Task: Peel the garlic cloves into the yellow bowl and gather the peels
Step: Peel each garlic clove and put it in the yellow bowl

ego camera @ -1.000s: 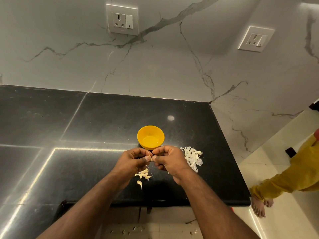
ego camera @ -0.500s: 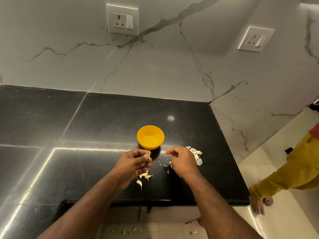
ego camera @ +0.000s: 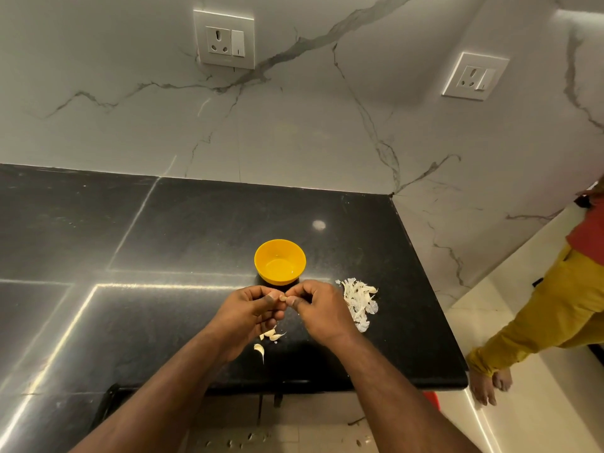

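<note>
On the black polished stone worktop (ego camera: 163,322), going from the left, your left hand (ego camera: 251,310) curls its fingers round a small pale garlic clove (ego camera: 283,298) and pinches it at the thumb tip; below that hand three unpeeled whitish cloves (ego camera: 266,338) lie loose near the front edge. Your right hand (ego camera: 318,310) meets the left just in front of the round yellow plastic bowl (ego camera: 280,261), its thumb and forefinger pinching the same clove as if working the skin loose. To the right, a heap of papery white garlic peels (ego camera: 359,299) sits beside your right hand, apart from the bowl. Judging by this, you are well into peeling, yet the bowl's inside looks bare of cloves, though glare makes that hard to confirm; the clove in hand and those on the worktop remain, and the peels are mostly gathered already. No brand, label or legible writing shows anywhere, including on the two white wall sockets (ego camera: 224,39).
</note>
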The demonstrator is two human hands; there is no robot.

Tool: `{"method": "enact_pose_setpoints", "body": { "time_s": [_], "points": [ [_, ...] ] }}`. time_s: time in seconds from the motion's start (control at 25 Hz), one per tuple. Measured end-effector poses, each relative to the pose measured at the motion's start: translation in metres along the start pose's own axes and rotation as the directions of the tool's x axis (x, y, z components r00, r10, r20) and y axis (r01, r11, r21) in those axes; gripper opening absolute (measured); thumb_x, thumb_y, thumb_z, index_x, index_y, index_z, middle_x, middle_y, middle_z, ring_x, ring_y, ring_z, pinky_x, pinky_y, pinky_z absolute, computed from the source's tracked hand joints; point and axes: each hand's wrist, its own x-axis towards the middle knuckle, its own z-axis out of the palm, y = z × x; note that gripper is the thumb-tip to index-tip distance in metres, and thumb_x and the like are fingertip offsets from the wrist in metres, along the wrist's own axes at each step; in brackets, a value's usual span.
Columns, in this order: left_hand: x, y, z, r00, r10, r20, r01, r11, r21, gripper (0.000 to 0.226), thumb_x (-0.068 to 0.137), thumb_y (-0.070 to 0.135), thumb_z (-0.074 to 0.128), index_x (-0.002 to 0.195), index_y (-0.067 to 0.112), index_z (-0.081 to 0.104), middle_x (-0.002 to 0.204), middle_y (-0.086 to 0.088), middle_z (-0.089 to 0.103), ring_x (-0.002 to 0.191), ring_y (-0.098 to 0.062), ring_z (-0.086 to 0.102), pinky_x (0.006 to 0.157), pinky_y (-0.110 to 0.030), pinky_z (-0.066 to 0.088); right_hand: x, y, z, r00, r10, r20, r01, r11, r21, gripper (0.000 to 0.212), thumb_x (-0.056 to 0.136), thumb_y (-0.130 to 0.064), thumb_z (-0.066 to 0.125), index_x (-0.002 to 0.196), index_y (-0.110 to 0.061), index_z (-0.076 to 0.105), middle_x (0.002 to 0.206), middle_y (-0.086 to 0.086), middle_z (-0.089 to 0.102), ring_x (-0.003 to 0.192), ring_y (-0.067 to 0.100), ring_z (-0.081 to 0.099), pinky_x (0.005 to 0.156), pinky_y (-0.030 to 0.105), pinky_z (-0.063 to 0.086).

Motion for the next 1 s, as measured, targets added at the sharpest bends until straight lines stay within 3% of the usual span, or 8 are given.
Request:
{"method": "enact_pose_setpoints", "body": {
  "time_s": [0.16,0.36,0.6,0.88,1.0],
  "points": [
    [-0.005,0.004,-0.001,0.997,0.076,-0.007,-0.076,0.993,0.088,0.015,0.09,0.01,0.069,0.102,0.003,0.071,0.095,-0.016,0.074,0.076,-0.016,0.066,0.065,-0.026,0.051,0.001,-0.004,0.001,0.999,0.021,0.035,-0.018,0.997,-0.079,0.008,0.095,-0.024,0.065,0.087,-0.024,0.067,0.085,-0.009,0.067,0.082,0.009,0.062,0.077,0.036,0.053],
    [0.002,0.003,0.003,0.987,0.095,-0.131,-0.071,0.982,0.178,0.008,0.093,0.004,0.065,0.094,-0.001,0.072,0.078,-0.015,0.068,0.059,-0.012,0.054,0.052,-0.023,0.04,0.002,-0.004,0.01,0.999,-0.029,-0.026,0.024,0.985,-0.169,0.01,0.094,-0.019,0.064,0.085,-0.021,0.062,0.093,-0.005,0.064,0.086,0.012,0.058,0.079,0.036,0.051],
    [0.006,0.003,0.006,0.981,0.001,-0.194,0.023,0.993,0.119,0.012,0.092,0.003,0.061,0.092,0.0,0.072,0.069,-0.01,0.06,0.054,-0.012,0.048,0.051,-0.024,0.036,-0.001,-0.004,0.015,0.987,-0.143,-0.072,0.117,0.951,-0.286,0.015,0.093,-0.013,0.061,0.085,-0.025,0.057,0.094,-0.006,0.059,0.084,0.013,0.054,0.074,0.037,0.049],
    [0.001,0.004,0.012,0.972,-0.146,-0.184,0.147,0.989,-0.011,0.016,0.095,0.01,0.058,0.1,0.0,0.07,0.07,-0.007,0.064,0.057,-0.012,0.055,0.054,-0.023,0.04,-0.002,0.002,0.017,0.982,-0.164,-0.096,0.133,0.954,-0.27,0.014,0.093,-0.01,0.06,0.088,-0.023,0.061,0.093,-0.008,0.058,0.083,0.01,0.053,0.072,0.037,0.049],
    [-0.001,0.006,0.015,0.961,-0.218,-0.169,0.204,0.974,-0.097,0.016,0.094,0.012,0.059,0.092,0.004,0.072,0.068,-0.005,0.064,0.058,-0.011,0.055,0.057,-0.022,0.038,-0.003,0.002,0.019,0.973,-0.193,-0.126,0.155,0.952,-0.264,0.018,0.092,-0.006,0.058,0.087,-0.023,0.06,0.092,-0.009,0.057,0.081,0.01,0.053,0.069,0.035,0.048]
  ]
}}
